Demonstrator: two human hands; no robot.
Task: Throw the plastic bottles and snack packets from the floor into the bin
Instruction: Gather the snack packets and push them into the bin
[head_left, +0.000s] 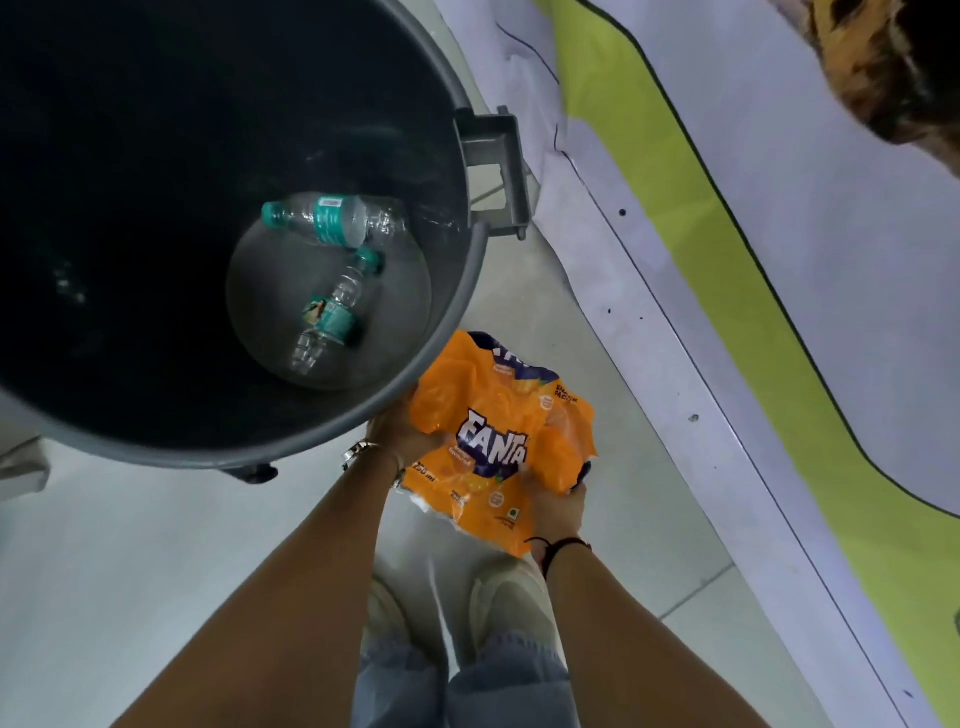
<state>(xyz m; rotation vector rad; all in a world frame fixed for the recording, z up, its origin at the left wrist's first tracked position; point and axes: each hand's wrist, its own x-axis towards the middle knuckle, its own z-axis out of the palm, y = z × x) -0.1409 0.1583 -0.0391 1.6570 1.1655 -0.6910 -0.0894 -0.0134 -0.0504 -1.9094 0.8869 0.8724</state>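
A large grey bin (470, 270) fills the upper left, seen from above. Two clear plastic bottles with teal caps and labels lie on its bottom: one bottle (332, 218) at the back, another bottle (330, 319) nearer me. Both my hands hold an orange Fanta plastic packet (498, 441) just outside the bin's near right rim. My left hand (400, 431) grips its left edge, close against the rim. My right hand (553, 506) grips its lower right corner. The packet is crumpled and above the floor.
The bin has a grey side handle (496, 171) on its right. A white and lime-green banner (727, 291) lies on the floor to the right. My feet in light shoes (498, 603) stand on the pale tiled floor (156, 571) below the packet.
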